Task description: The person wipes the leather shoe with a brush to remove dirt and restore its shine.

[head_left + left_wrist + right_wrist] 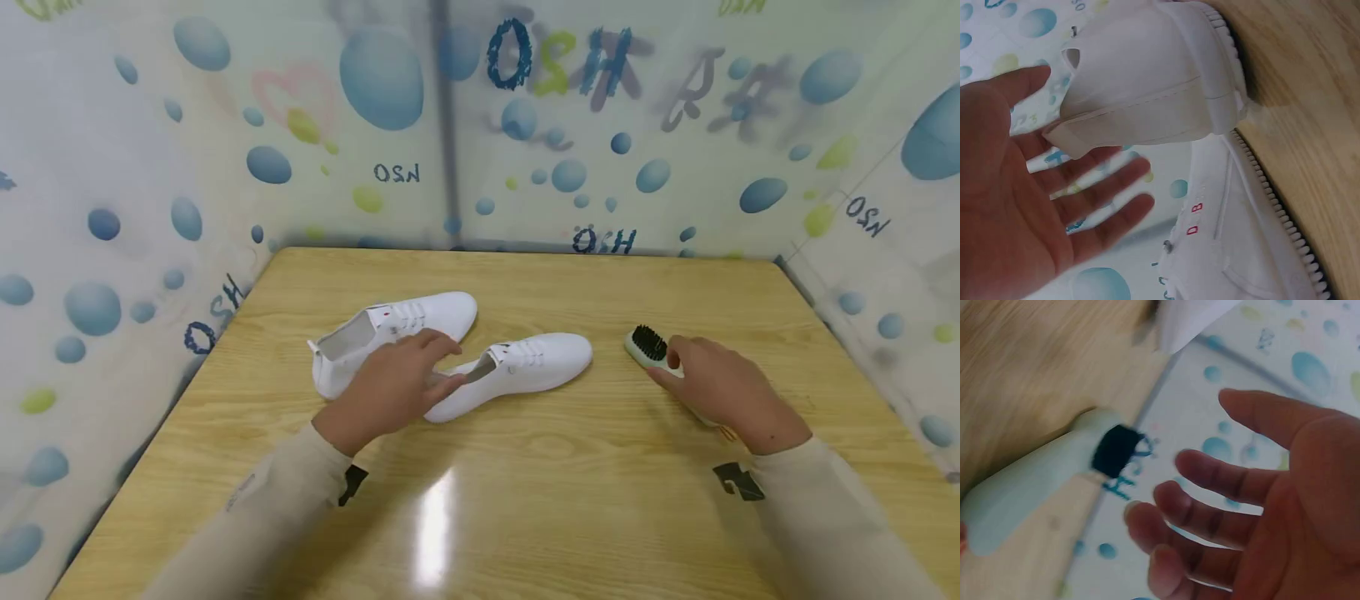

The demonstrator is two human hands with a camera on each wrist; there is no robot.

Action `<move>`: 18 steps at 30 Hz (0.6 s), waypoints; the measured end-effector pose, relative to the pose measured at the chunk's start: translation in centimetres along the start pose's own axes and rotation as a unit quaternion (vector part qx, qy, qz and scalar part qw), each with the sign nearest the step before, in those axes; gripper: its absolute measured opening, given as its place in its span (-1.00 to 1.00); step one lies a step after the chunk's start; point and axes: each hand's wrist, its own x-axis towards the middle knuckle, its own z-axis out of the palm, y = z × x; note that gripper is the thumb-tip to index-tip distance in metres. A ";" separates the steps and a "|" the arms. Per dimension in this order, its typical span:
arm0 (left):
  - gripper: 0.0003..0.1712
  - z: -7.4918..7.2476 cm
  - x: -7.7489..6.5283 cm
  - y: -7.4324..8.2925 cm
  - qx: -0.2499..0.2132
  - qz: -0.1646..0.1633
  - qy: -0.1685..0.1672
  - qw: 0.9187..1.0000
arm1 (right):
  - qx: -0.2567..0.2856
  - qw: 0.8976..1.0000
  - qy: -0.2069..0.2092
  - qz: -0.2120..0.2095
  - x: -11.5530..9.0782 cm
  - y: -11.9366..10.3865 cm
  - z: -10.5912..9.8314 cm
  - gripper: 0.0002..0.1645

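Two white lace-up shoes lie on the table, toes to the right in the head view. My left hand (401, 379) hovers over the heel of the nearer shoe (547, 362), hiding part of it and of the farther shoe (450, 312). In the left wrist view its fingers are spread beside the nearer shoe's heel (1147, 87), holding nothing. On the right lies a pale green brush (1029, 487) with black bristles. Above its handle is my right hand (716, 379), whose fingers bend loosely; the right wrist view shows them apart from the brush.
The wooden table (570, 500) reaches back to a wall covering (525, 200) printed with blue and green dots. Similar covering stands along the left and right sides. A small orange cord (727, 432) shows by the right wrist, at the brush's handle end.
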 end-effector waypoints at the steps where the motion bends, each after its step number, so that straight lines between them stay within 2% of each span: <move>1: -0.58 0.3 0.1 0.0 -0.005 0.011 -0.001 1.000 | 0.001 1.000 -0.016 0.003 0.3 0.7 0.1 -0.49; 4: -0.69 1.0 0.4 0.0 -0.018 0.035 -0.014 0.999 | 0.011 0.999 -0.053 0.002 1.2 2.3 0.5 -0.53; 8: -0.73 1.6 0.7 -0.3 -0.030 0.044 -0.043 0.998 | 0.038 0.996 -0.078 -0.002 2.2 3.3 1.1 -0.56; 12: -0.72 1.8 0.8 -0.3 -0.022 0.053 -0.063 0.996 | 0.051 0.995 -0.082 -0.015 2.9 3.5 1.4 -0.57; 18: -0.74 2.0 0.6 -0.2 0.008 0.049 -0.068 0.996 | 0.055 0.996 -0.072 -0.022 3.7 3.7 2.0 -0.57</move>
